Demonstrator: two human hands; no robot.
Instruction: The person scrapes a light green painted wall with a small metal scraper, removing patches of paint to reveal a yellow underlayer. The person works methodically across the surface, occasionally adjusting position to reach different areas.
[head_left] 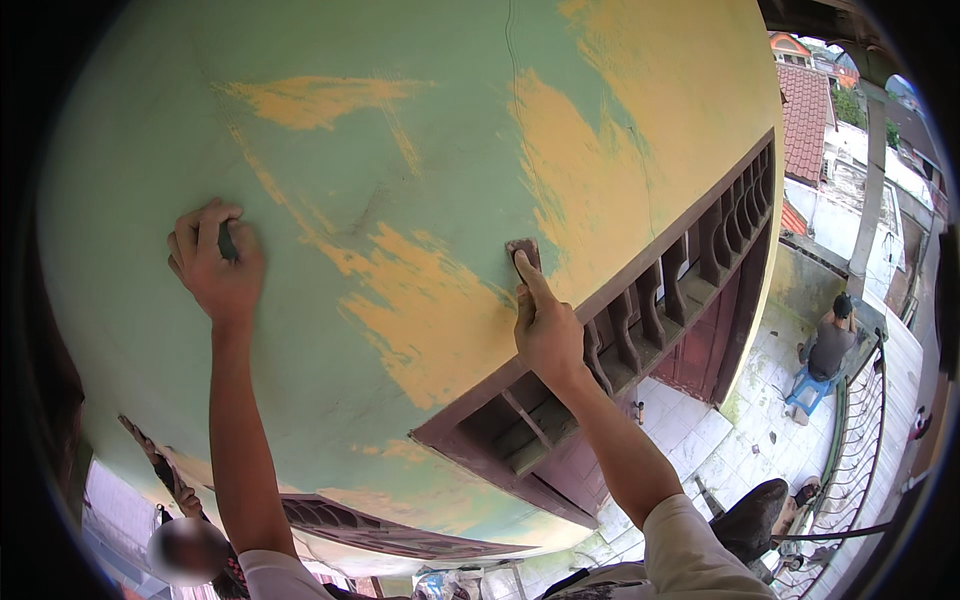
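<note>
A curving green wall (330, 200), worked by two bare hands, bears rough yellow patches (410, 310). Toward nine o'clock, the left hand (212, 280) rests against it, fingers bent toward the thumb; a dark shape shows in the gap (whether held thing or shadow, I cannot tell). Just off centre, toward one o'clock, a small brown block (524, 246) lies against the wall, its upper end clear of the fingers. The right hand (550, 342), just below it, grips it narrowly, thumb laid along its face. Toward three o'clock runs a brown slatted wooden grille (708, 245); beyond it, a person (830, 348) sits on a blue stool (808, 388). Between seven and eight, another person (188, 550) appears.
</note>
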